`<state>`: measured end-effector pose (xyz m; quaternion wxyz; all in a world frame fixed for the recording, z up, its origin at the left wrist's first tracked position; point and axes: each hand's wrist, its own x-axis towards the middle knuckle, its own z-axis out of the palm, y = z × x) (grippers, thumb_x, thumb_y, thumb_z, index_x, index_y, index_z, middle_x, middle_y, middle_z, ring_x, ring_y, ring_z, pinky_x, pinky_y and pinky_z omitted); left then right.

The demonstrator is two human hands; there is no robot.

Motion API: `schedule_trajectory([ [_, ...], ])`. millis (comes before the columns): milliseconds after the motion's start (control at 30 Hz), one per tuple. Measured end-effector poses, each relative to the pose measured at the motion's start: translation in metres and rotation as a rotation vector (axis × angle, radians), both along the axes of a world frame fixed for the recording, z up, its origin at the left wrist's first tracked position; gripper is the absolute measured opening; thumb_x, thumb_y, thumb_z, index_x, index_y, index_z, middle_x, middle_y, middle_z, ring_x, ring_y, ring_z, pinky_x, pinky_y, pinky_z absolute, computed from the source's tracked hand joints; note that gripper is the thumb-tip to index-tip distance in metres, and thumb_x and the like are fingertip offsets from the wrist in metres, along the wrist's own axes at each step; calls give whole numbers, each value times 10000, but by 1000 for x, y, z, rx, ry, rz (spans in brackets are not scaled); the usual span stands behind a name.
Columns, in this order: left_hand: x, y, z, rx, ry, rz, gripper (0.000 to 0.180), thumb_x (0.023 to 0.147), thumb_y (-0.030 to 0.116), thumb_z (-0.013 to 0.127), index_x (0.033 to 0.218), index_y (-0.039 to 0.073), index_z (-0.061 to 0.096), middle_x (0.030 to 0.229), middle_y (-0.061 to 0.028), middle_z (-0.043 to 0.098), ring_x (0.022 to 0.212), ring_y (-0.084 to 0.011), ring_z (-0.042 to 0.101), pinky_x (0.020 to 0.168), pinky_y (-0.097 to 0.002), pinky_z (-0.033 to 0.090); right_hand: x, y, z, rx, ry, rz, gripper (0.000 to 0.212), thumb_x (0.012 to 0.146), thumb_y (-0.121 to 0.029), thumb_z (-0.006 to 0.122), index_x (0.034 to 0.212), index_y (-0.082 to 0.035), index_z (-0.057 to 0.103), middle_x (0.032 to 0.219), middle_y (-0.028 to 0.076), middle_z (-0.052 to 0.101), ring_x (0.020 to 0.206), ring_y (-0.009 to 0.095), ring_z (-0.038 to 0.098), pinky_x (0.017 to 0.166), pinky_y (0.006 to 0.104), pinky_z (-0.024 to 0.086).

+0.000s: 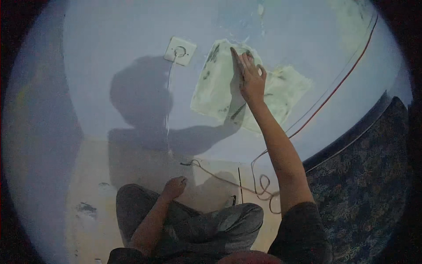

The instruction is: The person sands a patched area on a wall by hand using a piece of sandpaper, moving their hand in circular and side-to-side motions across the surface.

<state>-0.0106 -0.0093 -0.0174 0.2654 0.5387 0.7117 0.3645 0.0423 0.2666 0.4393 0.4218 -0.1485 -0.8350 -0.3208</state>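
Note:
My right hand [251, 81] reaches up to a pale, uneven plaster patch [215, 83] on the bluish wall [136, 35]. Its fingers press together against the patch, with the thumb bent at the side. Whether a thin piece lies under the fingertips is hidden; a dark shadow runs along the hand's left. Dark smudges mark the patch, which widens to the right behind my forearm. My left hand [174, 188] rests closed above my left knee, and what it may hold is too small to make out.
A white wall socket [180, 51] with a pale cable [169, 97] is left of the patch. A reddish cord [334, 90] slants down the wall and coils on the light floor [94, 176]. Dark patterned fabric [365, 185] lies at the right.

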Motion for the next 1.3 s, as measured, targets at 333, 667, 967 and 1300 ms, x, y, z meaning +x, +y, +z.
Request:
schedule_trajectory([
  [333, -6, -9, 16, 41, -81, 31, 447, 1036, 391, 453, 1236, 40, 643, 1176, -216, 683, 1089, -422, 644, 974, -495, 492, 11, -15, 82, 164, 45, 85, 496, 1023, -158, 542, 1508, -137, 442, 1523, 66, 508, 1438, 201, 432, 1150, 508, 261],
  [667, 5, -13, 54, -23, -94, 22, 368, 1019, 333, 487, 1157, 30, 646, 1081, -218, 686, 1026, -412, 658, 913, -498, 503, -36, 23, 56, 161, 288, 171, 449, 1042, -242, 507, 1477, -127, 503, 1535, 103, 492, 1433, 227, 433, 1153, 506, 228],
  [967, 1, -12, 51, 25, -41, -5, 426, 1034, 352, 453, 1214, 18, 647, 1160, -217, 687, 1071, -397, 657, 956, -504, 489, 0, 12, 2, 17, -40, 64, 483, 1023, -218, 515, 1504, -204, 467, 1531, 46, 499, 1412, 214, 468, 1149, 545, 255],
  [1300, 0, -13, 54, -51, -67, -28, 423, 1030, 373, 446, 1194, 39, 647, 1210, -215, 659, 1143, -393, 619, 996, -496, 463, 37, 17, 88, 266, -65, -48, 542, 992, -107, 536, 1519, -182, 437, 1571, 7, 453, 1406, 190, 472, 1190, 484, 220],
])
